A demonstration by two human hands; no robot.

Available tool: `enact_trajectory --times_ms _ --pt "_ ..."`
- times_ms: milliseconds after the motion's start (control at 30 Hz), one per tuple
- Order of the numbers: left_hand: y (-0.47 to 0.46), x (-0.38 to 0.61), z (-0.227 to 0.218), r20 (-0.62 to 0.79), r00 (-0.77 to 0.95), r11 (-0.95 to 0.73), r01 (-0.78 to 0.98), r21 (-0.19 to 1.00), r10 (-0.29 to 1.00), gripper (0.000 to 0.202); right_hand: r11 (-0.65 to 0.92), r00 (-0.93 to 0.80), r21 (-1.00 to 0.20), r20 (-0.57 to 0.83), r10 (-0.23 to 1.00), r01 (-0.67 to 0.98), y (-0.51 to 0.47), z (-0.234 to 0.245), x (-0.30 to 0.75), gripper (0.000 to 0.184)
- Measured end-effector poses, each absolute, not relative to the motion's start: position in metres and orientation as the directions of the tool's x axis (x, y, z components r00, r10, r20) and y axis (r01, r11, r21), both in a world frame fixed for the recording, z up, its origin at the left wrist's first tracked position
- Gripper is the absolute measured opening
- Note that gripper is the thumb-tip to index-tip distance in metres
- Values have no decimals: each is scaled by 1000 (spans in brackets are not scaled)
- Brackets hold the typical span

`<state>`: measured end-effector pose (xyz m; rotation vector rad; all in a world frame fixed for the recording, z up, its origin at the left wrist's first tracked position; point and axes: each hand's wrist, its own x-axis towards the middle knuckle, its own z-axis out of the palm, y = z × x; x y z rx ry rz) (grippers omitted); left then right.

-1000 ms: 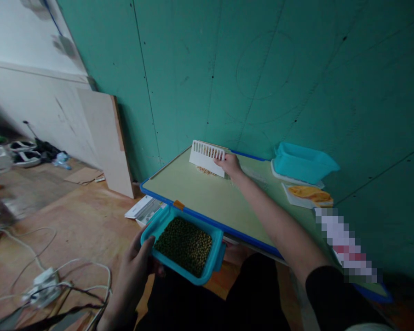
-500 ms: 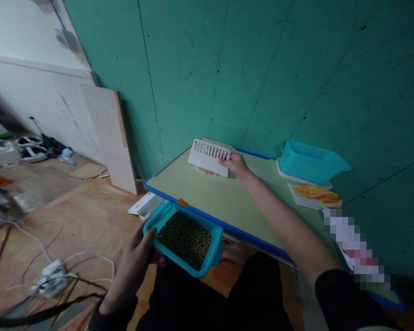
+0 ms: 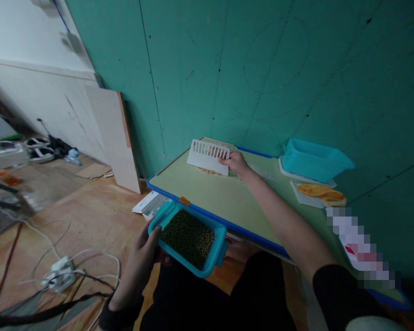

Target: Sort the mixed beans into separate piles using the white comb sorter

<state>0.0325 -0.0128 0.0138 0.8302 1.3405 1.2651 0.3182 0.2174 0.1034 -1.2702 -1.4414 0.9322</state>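
Note:
My left hand (image 3: 143,257) grips the left end of a teal plastic tub (image 3: 154,224), thumb over its rim. Inside lie many small dark green beans (image 3: 184,236), with yellowish beans mixed in towards the right. The tub is held just below the table's near edge. My right hand (image 3: 237,164) is closed on the right end of a white slotted scraper (image 3: 207,162), which stands tilted on the tabletop (image 3: 207,191). Yellow-orange grains (image 3: 209,171) show along its lower edge and through its slots. Paler grains (image 3: 240,180) are scattered beside my right hand.
A teal bin (image 3: 313,161) stands at the table's back right, near a yellow cloth-like item (image 3: 320,194) on a white sheet. The green wall (image 3: 193,69) rises behind the table. A power strip (image 3: 60,274) with cables lies on the floor at left.
The view has shifted slightly, so most things appear a little further right. Both hands keep their holds, and the scraper stays at nearly the same place on the table.

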Motion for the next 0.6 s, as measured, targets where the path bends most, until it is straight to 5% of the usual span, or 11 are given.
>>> enact_trajectory --times_ms 600 --pt "-15 34 17 -229 -172 200 -166 966 958 86 149 -43 -968 143 989 201 211 111 314 15"
